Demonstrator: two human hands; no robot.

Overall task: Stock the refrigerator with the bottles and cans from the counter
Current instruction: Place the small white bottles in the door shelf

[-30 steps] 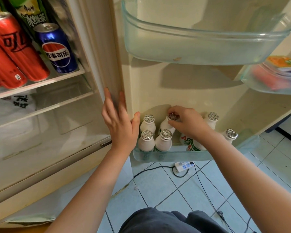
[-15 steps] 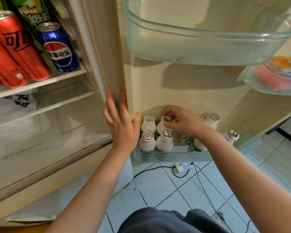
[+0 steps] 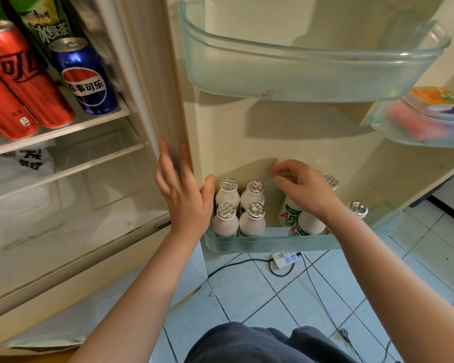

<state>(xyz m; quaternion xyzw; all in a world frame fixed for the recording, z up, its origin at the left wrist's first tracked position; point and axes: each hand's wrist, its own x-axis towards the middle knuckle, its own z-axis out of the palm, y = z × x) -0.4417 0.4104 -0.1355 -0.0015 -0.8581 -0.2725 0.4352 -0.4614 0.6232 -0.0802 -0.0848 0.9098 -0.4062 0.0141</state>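
A: Where were the bottles at that point?

B: Low centre of the frame, upright in the bottom door bin [image 3: 273, 244]. Four small white foil-capped bottles [image 3: 251, 221] made a tight block at its left end. More, with green AD labels, stood further right, partly hidden under the right hand [image 3: 308, 193].

A: Was that hand holding one?

B: Not that I could see. Its fingers were loosely curled, tips close together, nothing between them, just above the caps. The left hand [image 3: 184, 203] lay flat on the door's edge, fingers straight and a little apart, thumb beside the bin.

A: And the cans?

B: Upper left, on the fridge shelf [image 3: 63, 129]: red Coca-Cola cans [image 3: 24, 85] beside a blue Pepsi can [image 3: 85, 77], with a green tea bottle [image 3: 46, 24] behind.

A: Which step, then?

B: I'd judge the bottle-setting about finished, the hand being free. The next move probably called for fetching more from the counter, which was out of view; the gap mid-bin looked to have room
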